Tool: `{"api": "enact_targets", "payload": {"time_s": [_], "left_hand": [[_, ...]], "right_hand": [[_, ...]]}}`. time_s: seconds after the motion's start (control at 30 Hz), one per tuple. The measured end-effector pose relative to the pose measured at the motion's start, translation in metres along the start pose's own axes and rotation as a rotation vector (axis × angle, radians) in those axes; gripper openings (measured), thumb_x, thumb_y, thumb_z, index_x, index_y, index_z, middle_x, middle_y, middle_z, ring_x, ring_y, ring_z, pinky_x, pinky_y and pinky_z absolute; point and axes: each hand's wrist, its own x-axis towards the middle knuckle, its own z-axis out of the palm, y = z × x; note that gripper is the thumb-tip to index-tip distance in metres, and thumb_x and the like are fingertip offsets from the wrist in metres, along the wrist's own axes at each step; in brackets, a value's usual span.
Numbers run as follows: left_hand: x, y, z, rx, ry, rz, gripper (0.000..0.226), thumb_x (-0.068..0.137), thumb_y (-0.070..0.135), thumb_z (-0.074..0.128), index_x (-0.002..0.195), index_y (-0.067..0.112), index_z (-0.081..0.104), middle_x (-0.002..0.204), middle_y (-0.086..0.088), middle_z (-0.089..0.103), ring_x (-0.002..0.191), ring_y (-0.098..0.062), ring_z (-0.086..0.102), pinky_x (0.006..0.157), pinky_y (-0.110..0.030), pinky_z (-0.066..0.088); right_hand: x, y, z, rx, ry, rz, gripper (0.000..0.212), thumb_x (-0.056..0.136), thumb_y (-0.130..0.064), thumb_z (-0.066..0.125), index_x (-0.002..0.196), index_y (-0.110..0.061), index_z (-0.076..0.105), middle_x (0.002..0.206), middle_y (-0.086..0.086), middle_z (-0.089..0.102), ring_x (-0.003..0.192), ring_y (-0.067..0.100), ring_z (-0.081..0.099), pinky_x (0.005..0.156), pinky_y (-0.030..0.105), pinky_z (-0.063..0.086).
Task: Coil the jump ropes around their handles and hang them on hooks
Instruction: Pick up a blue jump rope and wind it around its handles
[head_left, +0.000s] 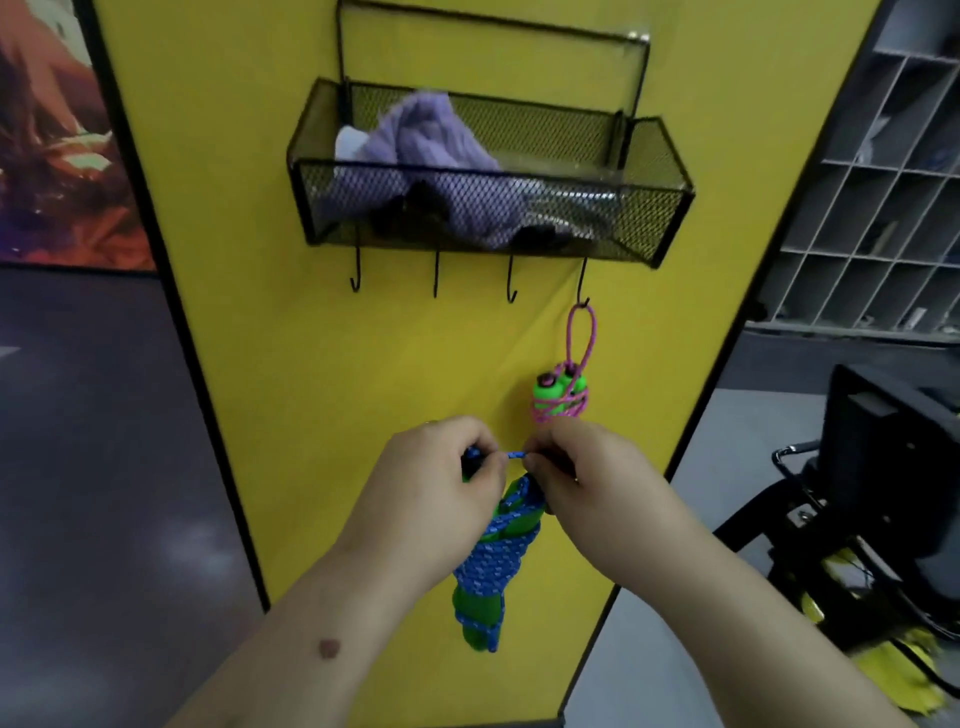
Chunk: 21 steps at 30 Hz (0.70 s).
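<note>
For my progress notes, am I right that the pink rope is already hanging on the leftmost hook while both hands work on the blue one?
Not quite: the head view shows the pink rope on the rightmost hook, not the leftmost. The left hand and right hand are indeed holding the blue rope.

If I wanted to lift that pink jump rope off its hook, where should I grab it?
Probably around the coiled green handles, coming from below or the front: they hang as one compact bundle, and lifting slackens the thin pink loop so it slips off the upturned hook.
</note>
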Motion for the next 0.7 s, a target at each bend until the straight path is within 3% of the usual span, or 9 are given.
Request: {"api": "enact_targets", "payload": {"time_s": [0.13,0.27,0.33,0.4,0.53,0.7], "left_hand": [[0.037,0.027,-0.018,-0.026,0.036,-0.044,0.02,0.097,0.025,0.065,0.077,0.026,0.065,0.051,0.018,0.054,0.04,-0.009,0.038,0.039,-0.016,0.026],[0.076,0.043,-0.025,-0.018,0.144,-0.027,0.016,0.098,0.024,0.062,0.083,0.024,0.066,0.056,0.015,0.059,0.049,-0.009,0.05,0.044,-0.017,0.034],[0.093,0.044,-0.022,0.024,0.228,-0.003,0.014,0.097,0.023,0.062,0.083,0.022,0.065,0.065,0.009,0.062,0.062,-0.012,0.056,0.052,-0.023,0.037],[0.104,0.044,-0.017,0.043,0.321,0.008,0.014,0.096,0.021,0.061,0.082,0.019,0.065,0.069,0.005,0.063,0.063,-0.017,0.054,0.057,-0.028,0.039],[0.115,0.04,0.001,0.073,0.47,0.055,0.016,0.096,0.018,0.062,0.082,0.012,0.065,0.075,-0.007,0.068,0.074,-0.032,0.059,0.067,-0.044,0.044],[0.124,0.039,0.013,0.124,0.493,-0.016,0.018,0.098,0.029,0.062,0.086,0.015,0.065,0.079,-0.01,0.069,0.076,-0.034,0.06,0.06,-0.041,0.042]], "right_hand": [[0.033,-0.018,-0.026,0.026,0.048,0.011,0.017,0.098,-0.017,0.049,0.094,-0.028,0.061,0.079,-0.009,0.06,0.067,0.014,0.057,0.056,0.028,0.042],[0.076,-0.025,-0.033,0.091,0.237,0.021,0.016,0.099,-0.017,0.052,0.102,-0.026,0.065,0.096,-0.006,0.066,0.083,0.018,0.062,0.069,0.032,0.05],[0.095,-0.024,-0.029,0.088,0.338,-0.017,0.015,0.098,-0.016,0.055,0.104,-0.022,0.067,0.101,-0.002,0.067,0.092,0.02,0.061,0.075,0.033,0.048],[0.109,-0.021,-0.025,0.039,0.401,-0.044,0.014,0.099,-0.017,0.055,0.104,-0.017,0.069,0.1,0.003,0.066,0.093,0.025,0.06,0.072,0.033,0.044],[0.133,-0.013,-0.019,-0.093,0.429,-0.082,0.018,0.102,-0.022,0.05,0.107,-0.011,0.064,0.098,0.015,0.064,0.086,0.039,0.057,0.063,0.038,0.036],[0.153,0.005,-0.019,-0.188,0.375,-0.073,0.027,0.102,-0.029,0.049,0.114,-0.011,0.065,0.102,0.017,0.068,0.088,0.041,0.061,0.066,0.032,0.033]]}}
